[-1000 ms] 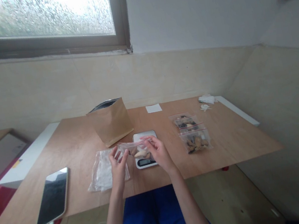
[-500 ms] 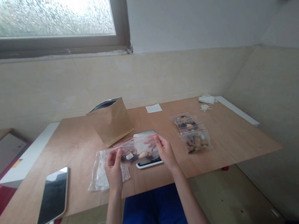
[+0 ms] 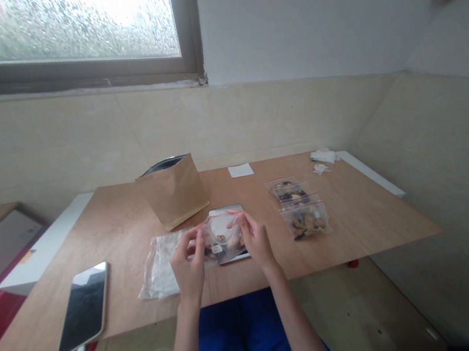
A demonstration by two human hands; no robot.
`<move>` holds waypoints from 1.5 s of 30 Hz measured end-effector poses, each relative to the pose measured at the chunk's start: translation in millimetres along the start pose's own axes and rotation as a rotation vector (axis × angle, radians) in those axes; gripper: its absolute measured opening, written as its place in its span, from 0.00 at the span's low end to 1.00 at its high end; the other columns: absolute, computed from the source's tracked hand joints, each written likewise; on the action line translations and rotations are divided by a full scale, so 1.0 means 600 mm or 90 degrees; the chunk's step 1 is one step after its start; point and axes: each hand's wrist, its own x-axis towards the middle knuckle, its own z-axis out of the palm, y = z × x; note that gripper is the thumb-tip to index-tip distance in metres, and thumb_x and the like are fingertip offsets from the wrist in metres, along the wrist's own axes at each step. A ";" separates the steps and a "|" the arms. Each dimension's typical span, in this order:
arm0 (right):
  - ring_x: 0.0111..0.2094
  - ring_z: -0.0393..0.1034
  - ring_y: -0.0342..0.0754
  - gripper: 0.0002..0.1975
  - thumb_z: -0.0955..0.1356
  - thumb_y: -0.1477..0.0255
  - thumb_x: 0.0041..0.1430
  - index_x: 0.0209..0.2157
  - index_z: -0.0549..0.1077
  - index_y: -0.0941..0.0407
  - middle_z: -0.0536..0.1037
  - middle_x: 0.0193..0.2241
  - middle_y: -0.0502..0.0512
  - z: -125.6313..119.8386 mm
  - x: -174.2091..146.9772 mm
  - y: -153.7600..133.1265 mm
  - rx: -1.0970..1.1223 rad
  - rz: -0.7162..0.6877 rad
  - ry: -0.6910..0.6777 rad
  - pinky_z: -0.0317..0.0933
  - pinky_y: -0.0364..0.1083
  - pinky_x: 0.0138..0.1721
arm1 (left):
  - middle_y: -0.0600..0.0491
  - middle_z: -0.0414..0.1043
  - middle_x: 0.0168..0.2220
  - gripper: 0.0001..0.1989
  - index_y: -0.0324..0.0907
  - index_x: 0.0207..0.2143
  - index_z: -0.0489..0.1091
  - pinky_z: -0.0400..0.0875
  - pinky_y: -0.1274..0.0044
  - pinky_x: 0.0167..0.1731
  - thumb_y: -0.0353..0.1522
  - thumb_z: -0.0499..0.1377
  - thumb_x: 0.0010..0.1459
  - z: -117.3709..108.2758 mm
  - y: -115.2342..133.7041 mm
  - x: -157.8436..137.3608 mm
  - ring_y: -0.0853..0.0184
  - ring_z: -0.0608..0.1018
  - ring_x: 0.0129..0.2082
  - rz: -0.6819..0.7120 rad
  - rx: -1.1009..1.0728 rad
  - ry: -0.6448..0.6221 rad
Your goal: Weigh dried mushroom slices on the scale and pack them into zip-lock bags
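Between my two hands is a clear zip bag (image 3: 227, 246) with brown and dark dried pieces and a small white packet inside. Its mouth bows apart near the top. My left hand (image 3: 189, 258) pinches the bag's left upper edge, and my right hand (image 3: 254, 236) pinches the right upper edge. Beneath the bag lies a small white scale-like device (image 3: 226, 209), mostly covered. To the left, partly behind my left hand, are crumpled clear plastic bags (image 3: 159, 270). Filled zip bags of dried pieces (image 3: 308, 222) lie in a row on the right.
An open kraft paper pouch (image 3: 177, 193) stands behind my left hand. A phone (image 3: 83, 311) with a charging cable lies at the left front of the wooden table (image 3: 370, 219). White paper (image 3: 240, 170) and crumpled white scraps (image 3: 324, 156) lie along the back.
My hands have come closer together, my left one moving right. The zip bag, stretched flat and taut before, now gapes at its mouth.
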 end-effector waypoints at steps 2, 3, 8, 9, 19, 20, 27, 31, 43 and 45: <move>0.28 0.69 0.45 0.22 0.56 0.57 0.63 0.43 0.72 0.55 0.77 0.27 0.53 -0.001 -0.001 -0.001 0.002 -0.005 0.000 0.61 0.42 0.32 | 0.54 0.74 0.30 0.14 0.43 0.36 0.71 0.68 0.79 0.25 0.43 0.57 0.52 0.000 0.006 -0.002 0.68 0.76 0.25 0.012 0.003 0.004; 0.26 0.68 0.45 0.22 0.56 0.56 0.63 0.42 0.72 0.56 0.77 0.26 0.53 -0.001 -0.001 -0.001 0.008 0.002 0.020 0.60 0.42 0.31 | 0.54 0.74 0.30 0.14 0.43 0.35 0.71 0.68 0.80 0.25 0.43 0.57 0.52 0.000 0.010 -0.002 0.69 0.76 0.24 0.014 -0.008 0.021; 0.17 0.61 0.40 0.22 0.58 0.54 0.60 0.33 0.71 0.58 0.73 0.18 0.49 -0.007 0.002 0.004 0.078 0.065 0.147 0.56 0.39 0.21 | 0.56 0.72 0.26 0.13 0.41 0.29 0.69 0.66 0.81 0.22 0.42 0.57 0.52 -0.007 0.024 0.003 0.72 0.73 0.20 0.011 -0.062 0.128; 0.16 0.60 0.40 0.22 0.59 0.54 0.59 0.33 0.70 0.58 0.72 0.18 0.49 -0.008 0.002 0.004 0.089 0.071 0.150 0.55 0.39 0.19 | 0.56 0.71 0.26 0.13 0.41 0.29 0.69 0.66 0.81 0.23 0.43 0.57 0.52 -0.008 0.025 0.004 0.72 0.73 0.21 0.009 -0.070 0.135; 0.15 0.57 0.39 0.19 0.61 0.56 0.59 0.34 0.69 0.57 0.71 0.18 0.48 -0.013 0.000 0.003 0.109 0.077 0.155 0.52 0.38 0.16 | 0.56 0.71 0.23 0.15 0.41 0.30 0.72 0.63 0.82 0.19 0.44 0.55 0.53 -0.013 0.028 0.009 0.73 0.70 0.20 0.015 -0.037 0.111; 0.15 0.57 0.39 0.19 0.60 0.56 0.59 0.34 0.70 0.58 0.71 0.19 0.48 -0.013 0.000 0.004 0.103 0.075 0.156 0.53 0.38 0.17 | 0.56 0.71 0.24 0.15 0.41 0.30 0.72 0.64 0.82 0.20 0.44 0.55 0.53 -0.014 0.028 0.010 0.72 0.71 0.20 0.011 -0.042 0.108; 0.24 0.66 0.43 0.17 0.61 0.59 0.60 0.33 0.71 0.58 0.74 0.23 0.51 -0.013 0.000 0.010 0.041 0.037 0.188 0.60 0.41 0.28 | 0.56 0.71 0.21 0.14 0.41 0.29 0.70 0.69 0.79 0.24 0.43 0.56 0.53 -0.013 0.029 0.008 0.67 0.76 0.24 0.012 -0.044 0.122; 0.27 0.68 0.45 0.16 0.61 0.59 0.60 0.32 0.71 0.58 0.74 0.25 0.52 -0.014 -0.002 0.006 0.033 0.027 0.199 0.60 0.42 0.31 | 0.55 0.72 0.22 0.14 0.40 0.28 0.69 0.70 0.78 0.25 0.43 0.56 0.52 -0.011 0.027 0.006 0.67 0.76 0.24 0.016 -0.034 0.140; 0.28 0.68 0.44 0.16 0.62 0.59 0.59 0.30 0.71 0.57 0.73 0.22 0.50 -0.015 0.004 0.014 0.103 0.036 0.110 0.61 0.43 0.36 | 0.55 0.71 0.25 0.15 0.40 0.29 0.69 0.68 0.81 0.23 0.44 0.56 0.53 -0.008 0.022 0.012 0.71 0.74 0.23 -0.008 -0.068 0.153; 0.30 0.68 0.44 0.15 0.63 0.59 0.58 0.29 0.71 0.57 0.73 0.23 0.50 -0.012 0.003 0.015 0.118 0.034 0.085 0.61 0.43 0.38 | 0.55 0.71 0.25 0.15 0.40 0.29 0.70 0.67 0.82 0.23 0.44 0.56 0.53 -0.008 0.024 0.012 0.71 0.74 0.24 -0.003 -0.054 0.149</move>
